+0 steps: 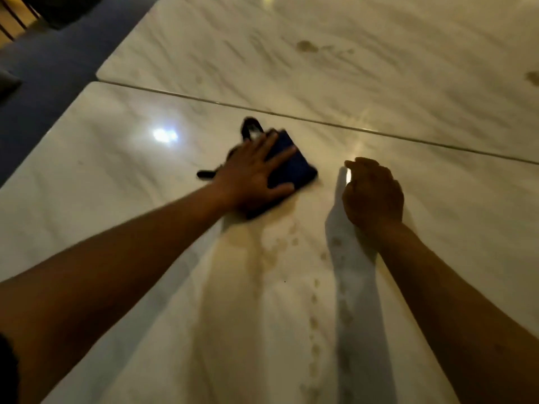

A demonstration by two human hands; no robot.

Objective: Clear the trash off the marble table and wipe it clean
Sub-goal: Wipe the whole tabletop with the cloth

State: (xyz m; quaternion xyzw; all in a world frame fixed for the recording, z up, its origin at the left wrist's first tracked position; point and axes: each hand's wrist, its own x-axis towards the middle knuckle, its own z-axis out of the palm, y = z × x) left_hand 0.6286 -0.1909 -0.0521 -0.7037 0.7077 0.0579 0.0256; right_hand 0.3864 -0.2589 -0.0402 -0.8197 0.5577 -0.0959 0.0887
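On the table [87,199], near the seam between its two marble slabs, the left hand [253,173] presses a dark cloth [291,167] flat with straight, spread fingers, while the right hand [373,193], loosely curled and holding nothing, rests just beside it, toward the right edge.

**Beyond the tabletop**

At upper left you see a dark blue upholstered seat [67,56] running along the edge. A dark cushion corner [8,84] rests on it at far left. Dark vertical slats [13,17] show in the top-left corner.
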